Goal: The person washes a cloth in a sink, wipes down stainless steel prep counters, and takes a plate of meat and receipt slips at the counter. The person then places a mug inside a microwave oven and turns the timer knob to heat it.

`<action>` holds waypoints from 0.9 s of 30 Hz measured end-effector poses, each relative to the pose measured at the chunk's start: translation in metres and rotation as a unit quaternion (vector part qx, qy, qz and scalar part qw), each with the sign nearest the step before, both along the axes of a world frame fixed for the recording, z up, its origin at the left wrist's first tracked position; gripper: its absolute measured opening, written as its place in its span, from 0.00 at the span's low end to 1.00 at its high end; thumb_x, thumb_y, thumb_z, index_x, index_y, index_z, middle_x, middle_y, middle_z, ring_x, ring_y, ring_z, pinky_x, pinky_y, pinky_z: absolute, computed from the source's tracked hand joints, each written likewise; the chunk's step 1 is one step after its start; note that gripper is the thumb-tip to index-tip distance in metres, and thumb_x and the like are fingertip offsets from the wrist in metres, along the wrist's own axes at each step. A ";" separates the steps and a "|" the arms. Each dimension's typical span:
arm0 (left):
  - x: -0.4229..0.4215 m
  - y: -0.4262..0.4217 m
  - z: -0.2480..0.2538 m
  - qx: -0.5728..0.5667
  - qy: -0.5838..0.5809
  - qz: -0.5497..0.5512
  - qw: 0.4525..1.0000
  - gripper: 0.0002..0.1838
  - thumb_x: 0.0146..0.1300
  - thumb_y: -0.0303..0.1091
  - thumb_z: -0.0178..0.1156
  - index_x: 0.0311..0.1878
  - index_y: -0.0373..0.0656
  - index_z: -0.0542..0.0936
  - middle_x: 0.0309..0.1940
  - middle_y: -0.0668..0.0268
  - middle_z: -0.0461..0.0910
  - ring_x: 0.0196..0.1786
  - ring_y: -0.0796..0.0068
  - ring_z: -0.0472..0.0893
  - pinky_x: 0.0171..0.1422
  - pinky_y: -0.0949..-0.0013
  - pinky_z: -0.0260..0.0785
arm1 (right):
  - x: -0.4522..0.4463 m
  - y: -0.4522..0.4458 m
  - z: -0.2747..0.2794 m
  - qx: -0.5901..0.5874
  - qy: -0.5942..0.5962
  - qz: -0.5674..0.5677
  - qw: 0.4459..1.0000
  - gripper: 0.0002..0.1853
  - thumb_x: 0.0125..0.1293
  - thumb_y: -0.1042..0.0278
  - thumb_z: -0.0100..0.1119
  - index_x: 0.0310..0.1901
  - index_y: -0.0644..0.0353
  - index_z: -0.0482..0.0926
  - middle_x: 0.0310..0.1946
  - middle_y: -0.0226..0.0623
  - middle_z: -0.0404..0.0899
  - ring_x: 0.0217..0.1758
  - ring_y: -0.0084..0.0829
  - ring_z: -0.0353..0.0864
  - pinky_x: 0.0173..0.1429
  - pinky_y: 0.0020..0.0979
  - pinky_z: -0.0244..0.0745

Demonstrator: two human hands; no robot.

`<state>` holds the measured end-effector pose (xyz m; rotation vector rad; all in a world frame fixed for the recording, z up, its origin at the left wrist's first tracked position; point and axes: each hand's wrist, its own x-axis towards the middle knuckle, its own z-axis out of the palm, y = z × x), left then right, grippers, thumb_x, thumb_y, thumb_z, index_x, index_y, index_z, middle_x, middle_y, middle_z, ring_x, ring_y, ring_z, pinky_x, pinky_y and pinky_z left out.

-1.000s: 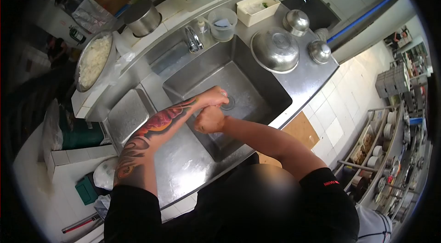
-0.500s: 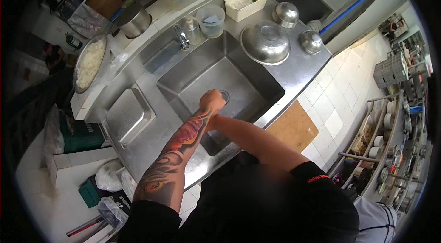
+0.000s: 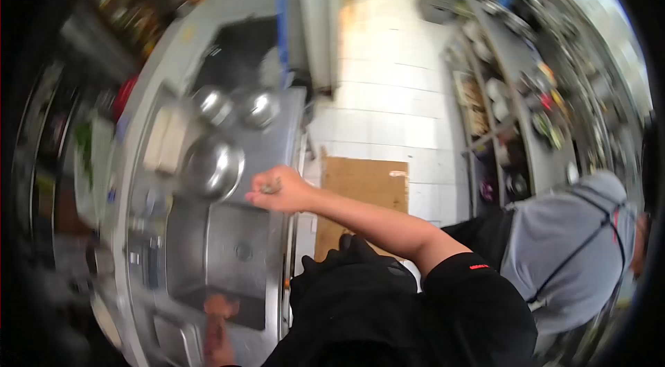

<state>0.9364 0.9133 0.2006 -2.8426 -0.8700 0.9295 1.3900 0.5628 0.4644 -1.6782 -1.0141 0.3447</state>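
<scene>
My right hand [image 3: 280, 189] is raised above the front edge of the sink, near the large upturned metal bowl [image 3: 213, 167]. Its fingers are curled around a small grey-green clump [image 3: 271, 186], too small to name more closely. Low over the near left end of the steel sink [image 3: 187, 249] is my left hand [image 3: 220, 306], smeared by motion, so its fingers cannot be read. The round drain [image 3: 244, 251] shows in the sink floor between the two hands.
Two smaller metal bowls [image 3: 260, 109] and a cream bin [image 3: 166, 138] stand beyond the large bowl. Brown cardboard [image 3: 364, 194] lies on the tiled floor. A person in a grey top [image 3: 575, 249] is close on my right, beside shelves [image 3: 495, 97] of dishes.
My view has swung right. My right hand has risen out of the sink with a small clump, apart from my left hand, which stays low over the sink. A person has come into fuller view.
</scene>
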 end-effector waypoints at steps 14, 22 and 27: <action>0.464 -0.319 0.117 -0.406 -0.451 -0.029 0.794 0.20 0.60 0.26 0.61 0.56 0.38 0.78 0.51 0.58 0.80 0.52 0.64 0.80 0.54 0.65 0.73 | 0.102 -0.325 -0.181 -0.009 0.141 -0.699 0.701 0.20 0.66 0.53 0.61 0.23 0.61 0.77 0.14 0.36 0.74 0.19 0.31 0.71 0.30 0.36 0.68; 0.682 -0.469 0.140 -0.678 -0.058 -0.255 0.687 0.22 0.65 0.36 0.63 0.57 0.32 0.74 0.49 0.56 0.81 0.51 0.69 0.80 0.58 0.64 0.71 | 0.194 -0.265 -0.068 0.115 0.359 -0.499 0.780 0.24 0.70 0.49 0.57 0.58 0.58 0.74 0.53 0.42 0.77 0.62 0.31 0.70 0.58 0.31 0.71; 0.791 -0.464 0.142 -0.756 0.000 -0.200 0.623 0.18 0.67 0.36 0.63 0.55 0.35 0.76 0.45 0.64 0.82 0.47 0.75 0.79 0.54 0.67 0.72 | 0.207 -0.367 -0.024 0.249 0.378 -0.262 0.852 0.26 0.76 0.55 0.49 0.70 0.57 0.65 0.67 0.46 0.68 0.72 0.40 0.64 0.72 0.36 0.63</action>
